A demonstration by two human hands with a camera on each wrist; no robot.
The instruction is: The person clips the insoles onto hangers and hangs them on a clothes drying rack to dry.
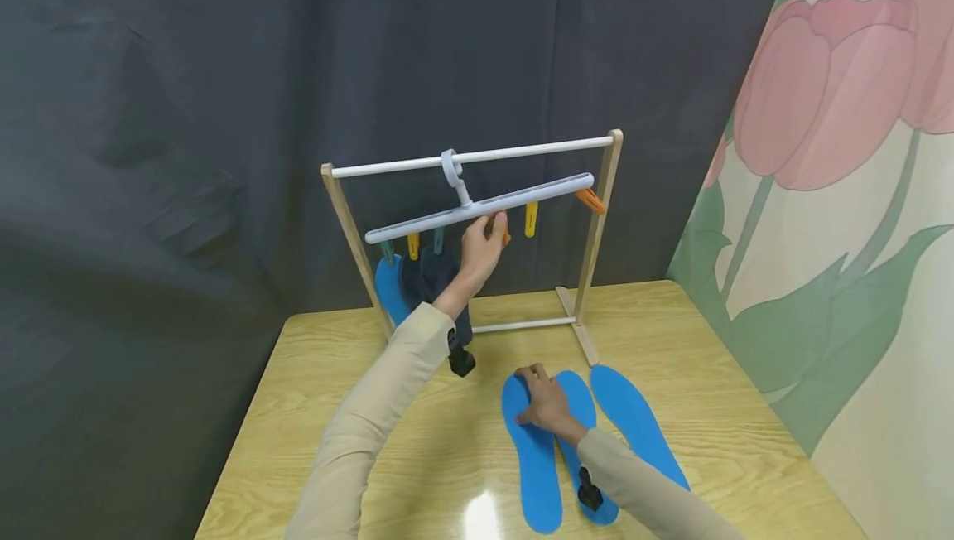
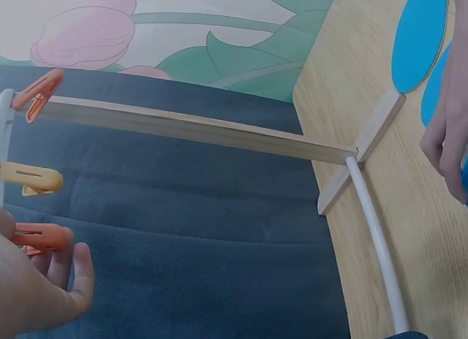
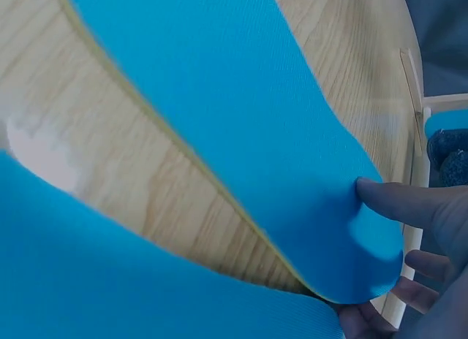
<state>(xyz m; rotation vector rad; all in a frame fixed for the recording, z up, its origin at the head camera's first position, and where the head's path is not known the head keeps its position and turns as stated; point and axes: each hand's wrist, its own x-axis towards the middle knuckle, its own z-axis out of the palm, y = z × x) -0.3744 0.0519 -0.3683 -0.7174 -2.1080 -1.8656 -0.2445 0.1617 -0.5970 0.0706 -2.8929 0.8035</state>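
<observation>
My left hand (image 1: 480, 252) is raised to the underside of a pale grey hanger (image 1: 537, 193), pinching an orange clothespin (image 2: 42, 237) near the hanger's middle. Down on the table, my right hand (image 1: 547, 403) grips the far end of the leftmost blue insole (image 1: 538, 474); its thumb (image 3: 391, 200) presses on top while the fingers curl round the edge. Two more insoles lie alongside: a middle blue insole (image 1: 577, 395), partly behind the hand and sleeve, and a right blue insole (image 1: 633, 416). From the hanger's left half hang a blue insole (image 1: 389, 282) and dark insoles (image 1: 440, 271).
The hanger hooks over the white top bar (image 1: 537, 150) of a wooden rack (image 1: 596, 233). A yellow clothespin (image 1: 531, 219) and another orange clothespin (image 1: 590, 200) hang on its right half. A dark curtain (image 1: 462, 43) stands behind the wooden table (image 1: 313, 407), and a tulip-patterned wall (image 1: 827, 192) at right.
</observation>
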